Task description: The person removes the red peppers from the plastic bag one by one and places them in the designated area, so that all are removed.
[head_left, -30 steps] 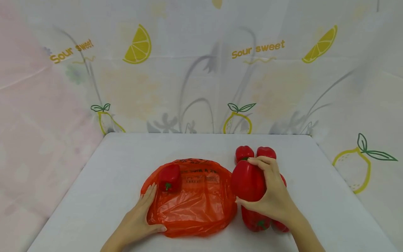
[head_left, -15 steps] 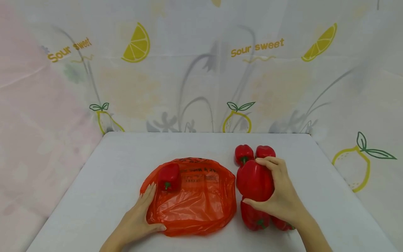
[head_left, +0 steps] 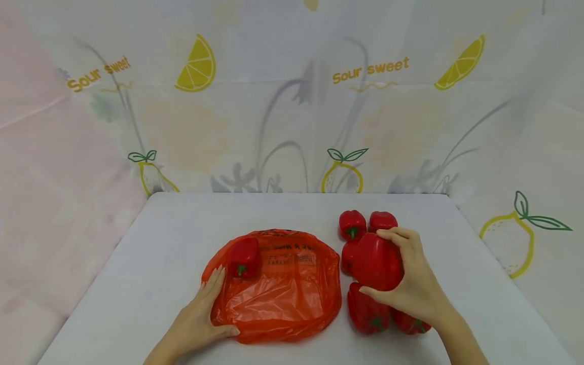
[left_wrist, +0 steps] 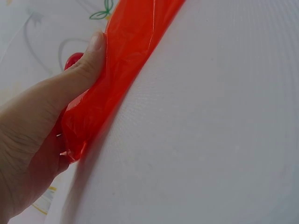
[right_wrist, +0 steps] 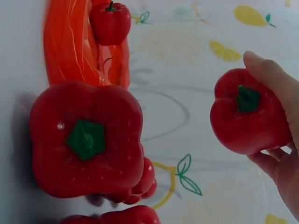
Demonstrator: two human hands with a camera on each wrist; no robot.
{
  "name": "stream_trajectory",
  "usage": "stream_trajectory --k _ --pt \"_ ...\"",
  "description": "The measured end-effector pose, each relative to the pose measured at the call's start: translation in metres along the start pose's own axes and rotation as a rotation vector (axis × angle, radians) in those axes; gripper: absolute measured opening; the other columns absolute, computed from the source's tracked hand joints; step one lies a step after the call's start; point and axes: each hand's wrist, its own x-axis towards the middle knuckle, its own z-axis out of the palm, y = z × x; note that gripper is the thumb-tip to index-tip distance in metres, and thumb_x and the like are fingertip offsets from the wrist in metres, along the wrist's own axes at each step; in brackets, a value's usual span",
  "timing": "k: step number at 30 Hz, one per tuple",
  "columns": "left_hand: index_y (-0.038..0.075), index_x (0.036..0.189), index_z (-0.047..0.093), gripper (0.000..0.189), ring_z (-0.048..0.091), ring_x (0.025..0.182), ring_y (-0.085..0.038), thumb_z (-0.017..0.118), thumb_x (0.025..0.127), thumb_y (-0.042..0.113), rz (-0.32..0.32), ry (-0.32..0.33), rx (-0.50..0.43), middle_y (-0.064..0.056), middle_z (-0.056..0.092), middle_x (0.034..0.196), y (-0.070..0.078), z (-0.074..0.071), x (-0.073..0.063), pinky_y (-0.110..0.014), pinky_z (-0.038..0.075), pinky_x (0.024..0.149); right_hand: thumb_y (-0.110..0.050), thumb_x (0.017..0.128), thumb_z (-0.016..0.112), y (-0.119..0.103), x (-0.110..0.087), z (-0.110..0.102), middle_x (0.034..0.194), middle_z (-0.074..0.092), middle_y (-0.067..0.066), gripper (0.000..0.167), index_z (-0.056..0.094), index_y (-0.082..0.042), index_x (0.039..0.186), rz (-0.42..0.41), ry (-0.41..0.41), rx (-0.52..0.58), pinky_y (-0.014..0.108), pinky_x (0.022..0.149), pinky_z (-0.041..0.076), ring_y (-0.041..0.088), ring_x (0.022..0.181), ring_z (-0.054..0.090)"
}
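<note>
My left hand (head_left: 199, 310) rests along the left side of an orange plastic bag (head_left: 278, 304), fingers straight on its rim and thumb near its front. The left wrist view shows the thumb lying against the bag's wall (left_wrist: 103, 98). One red bell pepper (head_left: 245, 253) with a green stem sits inside at the back left. In my right hand (head_left: 417, 284) is another bell pepper (head_left: 376, 262), gripped between thumb and fingers above the peppers right of the bag. The right wrist view shows this held pepper (right_wrist: 245, 114) raised off the table, stem toward the camera.
More red bell peppers lie right of the bag: a front one (head_left: 368, 310), one beside it (head_left: 410, 323) partly under my hand, one (head_left: 348, 256) partly behind the held pepper, and two at the back (head_left: 352, 224). A lemon-print cloth (head_left: 255, 111) hangs behind the white table (head_left: 137, 284).
My right hand has moved to the right with the bell pepper, away from the bag's edge, uncovering part of a pepper behind it. The left hand and the bag stay put.
</note>
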Motion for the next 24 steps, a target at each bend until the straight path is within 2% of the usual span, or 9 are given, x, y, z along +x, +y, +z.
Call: stream_trajectory --k 4,9,18,24 --pt "0.011 0.155 0.016 0.126 0.02 0.139 -0.048 0.07 0.061 0.075 0.005 0.007 0.001 -0.015 0.014 0.159 0.001 -0.001 0.0 -0.065 0.04 0.094 -0.009 0.045 0.097 0.01 -0.002 -0.01 0.129 0.041 0.012 0.106 0.043 -0.003 0.136 0.031 0.02 -0.02 0.013 0.081 0.047 0.016 0.118 0.04" --pt "0.012 0.155 0.016 0.125 0.02 0.139 -0.048 0.07 0.061 0.074 0.001 0.002 -0.003 -0.015 0.015 0.159 0.003 -0.002 0.0 -0.066 0.04 0.093 -0.003 0.046 0.095 0.025 -0.006 -0.026 0.128 0.043 0.013 0.102 0.044 0.0 0.134 0.108 0.05 -0.061 0.004 0.081 0.039 0.007 0.119 0.036" --pt "0.012 0.155 0.016 0.125 0.021 0.138 -0.05 0.07 0.062 0.074 0.004 0.007 0.0 -0.016 0.015 0.159 0.003 -0.002 -0.002 -0.067 0.04 0.092 0.001 0.049 0.093 0.047 -0.014 -0.045 0.128 0.042 0.013 0.099 0.044 -0.001 0.134 0.2 0.068 -0.072 0.003 0.075 0.039 0.001 0.115 0.033" --pt "0.01 0.155 0.015 0.125 0.021 0.136 -0.053 0.07 0.062 0.074 0.009 0.0 0.009 -0.018 0.016 0.158 0.002 -0.003 -0.001 -0.067 0.038 0.093 -0.001 0.053 0.092 0.067 -0.018 -0.052 0.126 0.043 0.013 0.095 0.045 -0.001 0.135 0.244 0.044 -0.106 0.007 0.071 0.042 0.005 0.112 0.035"
